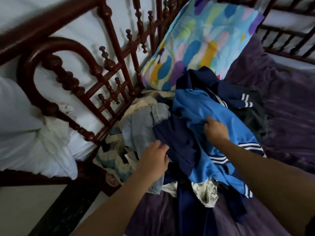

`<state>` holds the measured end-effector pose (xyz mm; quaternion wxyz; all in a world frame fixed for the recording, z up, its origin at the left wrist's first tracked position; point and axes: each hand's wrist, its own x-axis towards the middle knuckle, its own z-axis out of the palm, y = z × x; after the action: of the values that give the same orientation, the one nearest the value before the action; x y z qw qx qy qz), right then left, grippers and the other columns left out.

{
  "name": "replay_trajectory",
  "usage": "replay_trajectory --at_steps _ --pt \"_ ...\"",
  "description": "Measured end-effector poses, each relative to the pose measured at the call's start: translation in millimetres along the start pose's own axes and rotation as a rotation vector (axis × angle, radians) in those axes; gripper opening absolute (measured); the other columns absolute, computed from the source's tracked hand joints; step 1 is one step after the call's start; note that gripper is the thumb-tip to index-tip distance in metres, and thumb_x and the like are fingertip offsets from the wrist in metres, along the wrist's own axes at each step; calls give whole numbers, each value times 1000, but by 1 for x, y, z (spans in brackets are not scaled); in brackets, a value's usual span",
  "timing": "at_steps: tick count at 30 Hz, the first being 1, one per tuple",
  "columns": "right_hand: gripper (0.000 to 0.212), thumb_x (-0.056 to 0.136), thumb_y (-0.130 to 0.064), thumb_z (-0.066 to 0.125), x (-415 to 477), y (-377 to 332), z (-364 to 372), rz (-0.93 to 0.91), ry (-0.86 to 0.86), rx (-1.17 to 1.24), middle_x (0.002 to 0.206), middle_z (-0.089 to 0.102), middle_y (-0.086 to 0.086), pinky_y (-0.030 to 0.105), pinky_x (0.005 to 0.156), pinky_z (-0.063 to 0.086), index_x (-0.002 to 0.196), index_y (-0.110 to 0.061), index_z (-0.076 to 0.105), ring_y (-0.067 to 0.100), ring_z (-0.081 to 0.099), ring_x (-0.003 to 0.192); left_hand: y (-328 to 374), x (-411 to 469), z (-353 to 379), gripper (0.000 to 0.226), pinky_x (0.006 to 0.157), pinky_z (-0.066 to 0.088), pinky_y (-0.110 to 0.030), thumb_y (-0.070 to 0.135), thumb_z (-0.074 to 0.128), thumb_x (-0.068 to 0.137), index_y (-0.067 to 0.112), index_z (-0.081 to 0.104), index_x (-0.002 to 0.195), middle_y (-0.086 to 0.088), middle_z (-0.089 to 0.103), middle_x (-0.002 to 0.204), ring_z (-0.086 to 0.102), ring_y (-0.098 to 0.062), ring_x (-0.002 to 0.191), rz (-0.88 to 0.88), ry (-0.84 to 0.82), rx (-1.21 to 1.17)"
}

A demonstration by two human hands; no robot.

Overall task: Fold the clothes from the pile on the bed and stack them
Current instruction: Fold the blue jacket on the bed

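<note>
Right fingers (208, 121): curled down into the cloth of the blue jersey (204, 106), bunching a fold of it under the knuckles.
Right hand (215, 129): on top of the pile, gripping the jersey near its middle.
Left fingers (162, 147): lightly bent, tips at the edge of the jersey's navy panel (175, 142); whether they pinch it or only touch it cannot be told.
Left hand (154, 159): low on the near left side of the pile, above a pale denim garment (143, 126).
Blue jersey: uppermost in the heap, crumpled, its white-striped trim trailing toward the near right.
Pile of clothes (187, 167): one loose heap on the bed, with the denim piece, a navy garment with white stripes (238, 97), a dark grey garment (252, 120) and a printed white cloth (204, 191) all tangled together.
Bed: purple sheet (281, 108), a multicoloured pillow (204, 36) behind the heap, a cream crocheted blanket (109, 155) against the dark red wooden rail (76, 82).
Done: nothing folded and no stack shows anywhere in view.
Step in hand: probably drawing the jersey free as a first piece.
Left to do: by this view, nearly everything; each garment has yet to be pulled out, flattened, folded and stacked.
</note>
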<state>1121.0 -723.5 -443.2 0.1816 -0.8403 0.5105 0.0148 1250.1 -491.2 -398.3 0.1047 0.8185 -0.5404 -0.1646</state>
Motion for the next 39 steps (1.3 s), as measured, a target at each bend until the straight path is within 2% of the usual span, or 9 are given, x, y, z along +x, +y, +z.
replay_trajectory --at_steps 4,8,13,16,21,24,27,34,39 --pt "20 94 -19 42 -46 92 -38 244 135 46 98 62 35 47 76 44 107 -9 53 50 58 91 27 43 4 44 105 30 -41 31 49 93 22 45 136 -8 34 145 26 -28 137 129 -41 177" --pt "28 93 -23 43 -121 198 -56 479 22 -88 109 64 27 44 78 45 118 -17 55 44 61 97 50 71 21 71 112 17 -55 37 57 89 33 20 149 -9 3 160 1 -35 146 94 -266 279" --pt "39 97 -27 39 -203 273 -31 627 -350 -224 126 60 12 35 91 48 135 -22 47 29 59 113 63 70 51 31 100 33 -48 28 55 91 30 53 122 0 45 131 38 -25 123 68 -334 442" --pt "48 92 -28 49 -200 263 -20 581 -380 -192 133 52 9 36 94 46 138 -22 40 29 52 122 73 59 62 19 97 32 -43 31 47 96 28 58 112 3 54 120 45 -22 116 113 -292 442" --pt "27 79 -9 65 -109 157 -24 4 104 110 103 61 12 44 71 49 106 -9 66 35 57 102 91 11 77 18 95 29 -42 32 41 98 24 53 109 1 60 114 49 -22 112 127 -389 381" --pt "50 80 -18 68 -50 109 -25 -224 69 140 127 53 14 48 87 48 127 -9 56 34 47 122 92 -23 90 14 95 31 -41 30 40 98 24 50 104 0 62 111 52 -24 109 53 -473 341" --pt "84 80 -28 71 -9 128 -23 -13 -124 -39 148 35 16 45 104 39 149 -18 25 36 38 133 85 -44 98 14 97 34 -42 30 43 98 23 50 108 0 62 112 54 -24 110 -22 -542 327" --pt "43 84 -27 61 -84 239 -13 189 -202 2 105 65 21 41 75 47 124 -19 50 41 62 95 118 -6 99 24 78 44 -32 39 45 96 22 56 109 2 61 108 60 -19 97 26 -360 164" --pt "48 88 -39 56 -198 310 12 223 -392 -127 125 63 1 36 84 47 133 -26 46 28 60 111 178 43 129 29 91 39 -34 34 44 95 20 53 119 -2 53 119 49 -22 114 214 -256 201"
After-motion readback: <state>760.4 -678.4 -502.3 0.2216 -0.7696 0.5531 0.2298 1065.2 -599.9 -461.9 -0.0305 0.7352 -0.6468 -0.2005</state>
